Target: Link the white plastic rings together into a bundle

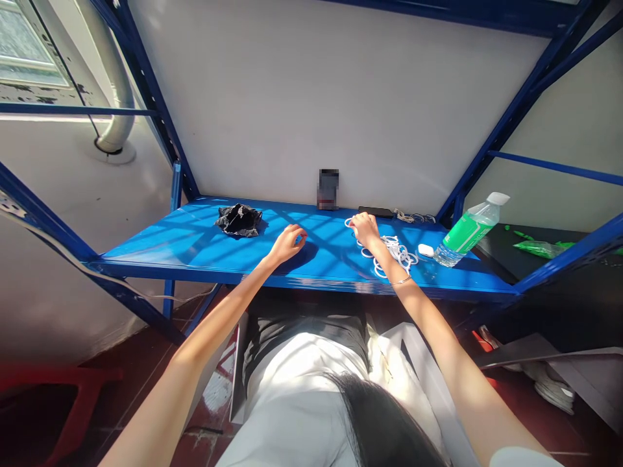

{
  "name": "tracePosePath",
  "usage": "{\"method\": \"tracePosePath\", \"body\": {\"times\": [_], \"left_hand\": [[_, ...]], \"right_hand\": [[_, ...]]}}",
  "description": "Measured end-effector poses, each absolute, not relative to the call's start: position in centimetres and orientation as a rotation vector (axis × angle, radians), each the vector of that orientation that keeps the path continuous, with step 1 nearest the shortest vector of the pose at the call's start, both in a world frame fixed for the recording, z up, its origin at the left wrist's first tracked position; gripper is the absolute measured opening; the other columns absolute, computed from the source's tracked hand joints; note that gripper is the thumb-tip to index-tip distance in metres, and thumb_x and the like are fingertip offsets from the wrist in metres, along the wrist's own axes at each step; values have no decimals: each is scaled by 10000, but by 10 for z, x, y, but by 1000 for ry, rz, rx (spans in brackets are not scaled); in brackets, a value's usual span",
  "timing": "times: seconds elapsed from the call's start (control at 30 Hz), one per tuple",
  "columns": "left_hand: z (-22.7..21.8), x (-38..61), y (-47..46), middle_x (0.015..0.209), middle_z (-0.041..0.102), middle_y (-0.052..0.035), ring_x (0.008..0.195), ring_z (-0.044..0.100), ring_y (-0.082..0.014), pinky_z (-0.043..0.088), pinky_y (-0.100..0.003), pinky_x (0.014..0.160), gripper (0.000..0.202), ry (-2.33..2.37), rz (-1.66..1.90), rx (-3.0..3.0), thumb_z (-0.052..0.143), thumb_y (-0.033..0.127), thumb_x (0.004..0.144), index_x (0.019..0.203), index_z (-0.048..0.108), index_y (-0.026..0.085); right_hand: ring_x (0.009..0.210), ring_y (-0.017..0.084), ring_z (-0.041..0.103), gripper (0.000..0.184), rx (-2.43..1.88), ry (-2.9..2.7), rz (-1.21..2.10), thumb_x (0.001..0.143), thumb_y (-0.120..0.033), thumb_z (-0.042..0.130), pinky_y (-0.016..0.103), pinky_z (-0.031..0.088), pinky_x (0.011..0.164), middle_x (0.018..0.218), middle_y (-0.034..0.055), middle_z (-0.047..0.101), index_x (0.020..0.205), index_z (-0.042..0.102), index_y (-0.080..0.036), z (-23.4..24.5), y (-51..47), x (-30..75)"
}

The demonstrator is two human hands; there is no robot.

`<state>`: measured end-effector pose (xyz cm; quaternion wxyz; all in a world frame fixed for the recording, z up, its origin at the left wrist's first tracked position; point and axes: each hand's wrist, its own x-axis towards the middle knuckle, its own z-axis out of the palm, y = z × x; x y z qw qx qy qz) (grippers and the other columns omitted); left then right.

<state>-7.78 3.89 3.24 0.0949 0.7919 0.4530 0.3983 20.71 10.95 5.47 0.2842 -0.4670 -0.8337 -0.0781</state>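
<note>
My left hand (pixel 288 244) rests on the blue shelf (pixel 160 250) near its middle, fingers curled, with nothing visible in them. My right hand (pixel 365 228) lies further right on the shelf, fingers bent over a white ring (pixel 348 223) at the far end of a pile of white rings (pixel 395 253). The pile spreads beside and under my right wrist, which wears a thin bracelet.
A crumpled black bag (pixel 239 220) lies at the shelf's left. A dark phone (pixel 375 211) and a small dark upright object (pixel 328 189) sit at the back wall. A white earbud case (pixel 425 250) and a green-labelled water bottle (pixel 468 230) stand at the right. Blue frame posts flank the shelf.
</note>
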Motion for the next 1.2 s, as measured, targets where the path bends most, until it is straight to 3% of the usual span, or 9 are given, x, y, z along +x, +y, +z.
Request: {"method": "tracePosePath", "body": {"times": [0.2, 0.37, 0.5, 0.63, 0.77, 0.87, 1.07, 1.2], "left_hand": [[32, -50, 29, 997, 692, -106, 896, 646, -253, 502, -332, 748, 456, 1096, 1225, 1834, 565, 579, 861, 1026, 686, 172], [31, -32, 25, 840, 682, -78, 826, 640, -236, 505, -320, 688, 563, 938, 1188, 1658, 551, 713, 816, 855, 679, 166], [31, -33, 24, 736, 650, -63, 736, 594, -197, 457, -294, 640, 590, 954, 1169, 1697, 555, 744, 795, 738, 652, 164], [32, -34, 21, 730, 629, -41, 720, 571, -172, 442, -284, 663, 627, 962, 1126, 1747, 540, 780, 777, 753, 630, 160], [33, -33, 18, 742, 639, -34, 735, 586, -167, 453, -292, 732, 626, 923, 1022, 1803, 542, 772, 785, 763, 627, 152], [33, -32, 17, 732, 643, -32, 733, 594, -166, 460, -294, 755, 613, 887, 957, 1841, 545, 758, 797, 746, 620, 152], [35, -29, 14, 676, 598, -21, 678, 560, -145, 456, -276, 704, 611, 869, 892, 1875, 517, 747, 824, 703, 605, 155], [39, -24, 9, 581, 456, 15, 583, 448, -125, 417, -285, 620, 574, 751, 849, 1831, 508, 712, 847, 703, 600, 164]], "right_hand": [[1135, 275, 533, 249, -837, -2485, -191, 985, -201, 451, 423, 426, 921, 1068, 95, 690, 960, 698, -211, 70, 63, 171], [1132, 270, 535, 325, -651, -2573, -147, 1010, -200, 377, 427, 460, 904, 1051, 101, 672, 980, 700, -220, 54, 40, 155], [1118, 266, 542, 279, -682, -2503, -19, 1001, -240, 404, 426, 475, 926, 1054, 93, 661, 946, 677, -225, 39, 30, 156], [1017, 242, 594, 154, -727, -2271, 287, 952, -304, 486, 411, 517, 880, 1060, 83, 641, 1005, 608, -228, 30, 23, 156], [855, 207, 627, 258, -882, -2016, 650, 869, -411, 558, 364, 544, 724, 1052, 67, 622, 1047, 555, -223, 27, 26, 154], [794, 178, 624, 272, -963, -1961, 850, 819, -434, 593, 360, 527, 757, 1020, 35, 637, 991, 564, -225, 27, 30, 156], [648, 148, 562, 237, -978, -1892, 1089, 746, -418, 625, 302, 448, 650, 752, -19, 596, 818, 556, -203, 31, 29, 157], [581, 117, 459, 248, -875, -1925, 1352, 763, -424, 630, 272, 363, 592, 622, -42, 495, 743, 545, -191, 36, 24, 157]]}}
